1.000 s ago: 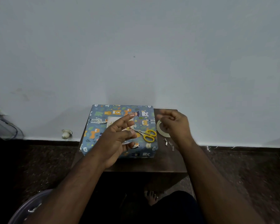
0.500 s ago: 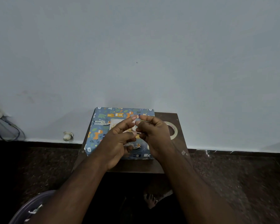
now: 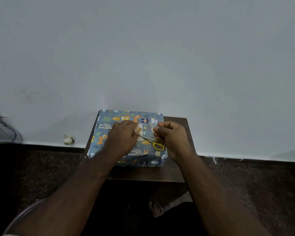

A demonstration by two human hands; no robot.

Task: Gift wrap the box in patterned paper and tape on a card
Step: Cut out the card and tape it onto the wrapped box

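A: Head view. Any writing to read?

B: None legible. The wrapped box [image 3: 128, 138] carries only cartoon animals on blue paper: lions, giraffes, leopards, leaves. No brand shows on the yellow-handled scissors [image 3: 154, 143] either.

A: Where does the box sit?

B: On the small dark table [image 3: 175, 169], filling its left side and reaching the far edge by the wall. The table's right edge and near edge stay bare. The scissors lie on top of the box, toward its right near corner.

A: And the card?

B: A pale card [image 3: 140, 132] lies on top of the box near the middle, partly under the left hand [image 3: 123, 138].

A: The hands?

B: The left hand rests palm down on the card and box, fingers bent, pressing it flat. The right hand [image 3: 170, 135] hovers over the box's right edge with curled fingers, thumb and forefinger pinched together; there may be a strip of clear tape there, but I cannot make it out.

A: Against half a second ago?

B: Then both hands met in the air above the box, fingertips touching. Now they have parted: the left has dropped onto the card, the right has drawn off rightward. The tape roll seen at the table's right far corner is now hidden behind the right hand.
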